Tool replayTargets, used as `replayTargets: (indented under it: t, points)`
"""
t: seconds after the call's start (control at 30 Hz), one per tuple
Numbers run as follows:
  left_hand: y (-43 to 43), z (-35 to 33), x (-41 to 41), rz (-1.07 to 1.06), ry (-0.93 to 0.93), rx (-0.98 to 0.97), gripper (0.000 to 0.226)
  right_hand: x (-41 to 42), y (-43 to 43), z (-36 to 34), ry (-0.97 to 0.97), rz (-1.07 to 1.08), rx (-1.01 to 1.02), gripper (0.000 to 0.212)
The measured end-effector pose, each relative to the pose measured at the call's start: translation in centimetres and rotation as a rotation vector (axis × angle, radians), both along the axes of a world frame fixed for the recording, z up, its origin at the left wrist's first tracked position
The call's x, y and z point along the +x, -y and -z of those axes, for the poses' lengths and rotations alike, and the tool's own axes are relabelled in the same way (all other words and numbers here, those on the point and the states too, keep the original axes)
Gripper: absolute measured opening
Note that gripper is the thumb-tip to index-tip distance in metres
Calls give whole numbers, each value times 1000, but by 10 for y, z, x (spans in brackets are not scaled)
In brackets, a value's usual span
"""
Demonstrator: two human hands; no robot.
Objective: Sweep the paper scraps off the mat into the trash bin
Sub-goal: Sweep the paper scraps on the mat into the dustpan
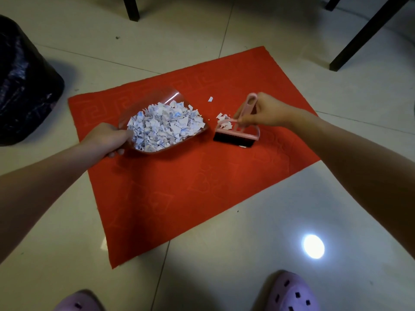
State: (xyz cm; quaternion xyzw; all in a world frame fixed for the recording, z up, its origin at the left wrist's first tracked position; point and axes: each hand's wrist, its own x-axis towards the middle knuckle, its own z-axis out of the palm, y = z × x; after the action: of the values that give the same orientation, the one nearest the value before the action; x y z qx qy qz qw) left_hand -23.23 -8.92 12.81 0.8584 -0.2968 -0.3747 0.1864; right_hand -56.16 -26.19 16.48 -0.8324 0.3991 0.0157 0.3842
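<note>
Red rectangular fabric mat (190,187) lies on the pale tiled floor (235,254), set at an angle to the tile lines. Left hand (105,138) grips the rear end of a clear plastic dustpan (170,95), fingers curled under it & thumb on top. Pan sits over the mat's left part, heaped w/ white paper scraps (165,126) that carry bits of blue print. Can't tell if the pan's front lip touches the mat.

Right hand (262,113) pinches the looped handle of a small pink plastic brush (235,136) w/ black bristles, fingers curled round the loop. Brush stands bristles-down on the mat, just right of the pan, a narrow gap btw the two. A small cluster of leftover scraps (223,120) sits on & against the brush's pink top. One single loose scrap (210,99) lies on the mat farther back, apart from both tools.

Black plastic-lined trash bin (24,86) stands on the floor at far left, off the mat, well apart from the pan.

Black furniture legs (131,7) at top. Two lilac perforated slippers (289,292) at the bottom edge, near a bright light reflection (313,246) on the tiles.
</note>
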Motion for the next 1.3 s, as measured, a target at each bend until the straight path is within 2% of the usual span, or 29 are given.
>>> replayTargets:
  t: [0.07, 0.23, 0.37, 0.43, 0.53, 0.6, 0.73, 0.83, 0.93, 1.0, 1.1, 1.2, 1.23, 1.3]
  points:
    - [1, 1, 0, 20, 4, 9, 24, -1, -1, 4, -17, 25, -43, 17]
    - [4, 3, -1, 72, 35, 26, 32, -3, 6, -4, 189, 218, -131, 20]
    - [7, 2, -9, 149, 52, 72, 28, -5, 9, 2, 332, 445, -183, 18]
    - [11, 0, -15, 180, 67, 101, 27, -6, 11, 9, 249, 562, -306, 16]
    - [17, -2, -20, 210, 76, 148, 26, -3, 14, 16, 29, 627, -401, 29]
    - [19, -2, -22, 213, 71, 171, 23, 4, 12, 18, -84, 626, -413, 39]
    - [22, -1, -24, 207, 67, 189, 21, 27, 1, 23, -159, 522, -398, 34]
    - [23, 1, -24, 213, 67, 195, 21, 46, -9, 22, -64, 456, -330, 35]
    - [24, 1, -23, 217, 66, 192, 21, 52, -11, 13, 117, 514, -266, 29]
    - [24, 1, -22, 221, 70, 194, 21, 48, -11, 5, 133, 517, -281, 28]
    - [24, 0, -21, 224, 74, 194, 20, 33, -7, -1, -12, 505, -367, 31]
    - [25, -1, -21, 219, 74, 194, 18, 20, -8, 5, -219, 480, -459, 23]
    - [26, -1, -21, 220, 73, 194, 18, 19, -10, 10, -253, 469, -463, 17]
    - [26, -1, -21, 223, 72, 196, 18, 23, -21, 20, -243, 441, -429, 21]
